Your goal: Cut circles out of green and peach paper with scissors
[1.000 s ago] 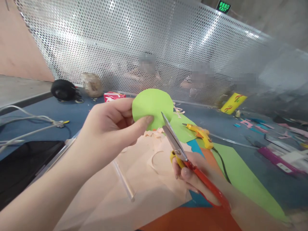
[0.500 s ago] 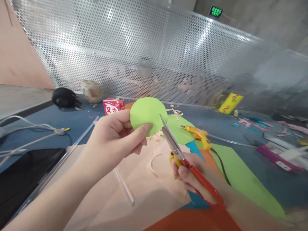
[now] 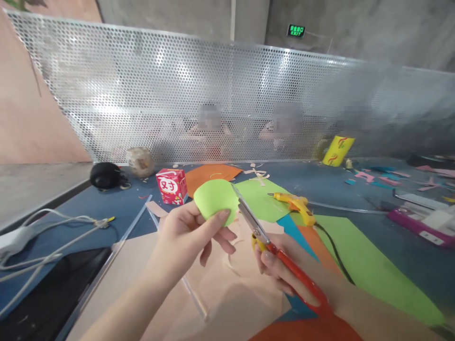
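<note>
Perforated metal screen (image 3: 142,85) runs across the far side of a blue table (image 3: 341,184), with people dimly visible behind it and a green exit sign (image 3: 296,31) on the wall beyond. Near the middle, the left hand (image 3: 190,234) pinches a rounded piece of light green paper (image 3: 213,199), its thumb pressed on the facing side, its lower fingers loosely curled beneath. That piece is held up above the table, slightly bent. On the right, the right hand (image 3: 284,272) has its fingers closed around the handles of red and yellow scissors (image 3: 262,235). The blades point far and left, slightly parted, at the right edge of the green piece; whether they bite into it, I cannot tell.

Below both hands spreads a large pale pink sheet (image 3: 234,303) with a clear stick (image 3: 195,299) lying on it. To the right, a yellow glue gun (image 3: 298,203) with a black cord rests on coloured paper. Far left of the hands stand a red box (image 3: 171,187) and a black round object (image 3: 105,175). Nearer on the left lie white cables (image 3: 53,255) and a dark flat device (image 3: 60,289). A yellow cylinder (image 3: 338,150) leans at the far right.
</note>
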Motion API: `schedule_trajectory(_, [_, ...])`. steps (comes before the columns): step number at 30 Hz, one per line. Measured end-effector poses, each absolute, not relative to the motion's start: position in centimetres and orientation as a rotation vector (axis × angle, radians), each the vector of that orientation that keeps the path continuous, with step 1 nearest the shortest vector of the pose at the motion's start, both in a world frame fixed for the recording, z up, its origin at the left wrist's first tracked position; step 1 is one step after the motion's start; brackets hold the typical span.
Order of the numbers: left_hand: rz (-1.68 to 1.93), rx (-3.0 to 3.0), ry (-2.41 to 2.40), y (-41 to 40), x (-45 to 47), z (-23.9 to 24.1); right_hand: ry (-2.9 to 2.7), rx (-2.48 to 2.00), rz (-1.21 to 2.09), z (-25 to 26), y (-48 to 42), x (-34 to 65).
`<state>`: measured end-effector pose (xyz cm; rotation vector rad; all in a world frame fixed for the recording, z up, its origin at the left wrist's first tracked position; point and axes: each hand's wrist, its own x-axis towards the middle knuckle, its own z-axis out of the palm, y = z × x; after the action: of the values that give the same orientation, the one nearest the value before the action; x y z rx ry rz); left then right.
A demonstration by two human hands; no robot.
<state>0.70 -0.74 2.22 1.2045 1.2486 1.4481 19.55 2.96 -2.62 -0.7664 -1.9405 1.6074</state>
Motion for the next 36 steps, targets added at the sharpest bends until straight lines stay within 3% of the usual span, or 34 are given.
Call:
schedule_trajectory(5, [1.356, 1.302, 1.258, -0.6, 0.4, 1.4, -1.94, -0.784, 1.55, -2.4, 2.9, 19.2])
schedule_trajectory(12, [1.726, 1.39, 1.376, -0.1, -0.6, 1.8, -1.972, -0.838, 1.52, -1.9, 2.8, 19.2])
schedule_trajectory(18, [1.522, 1.537, 1.376, -0.4, -0.3, 1.5, -1.928, -0.865, 1.565, -2.5, 3.1, 19.2])
schedule_trajectory(36, [1.502, 1.388, 1.408, -0.8, 0.1, 2.1, -1.873, -0.941, 1.57, -2.6, 3.0, 19.3])
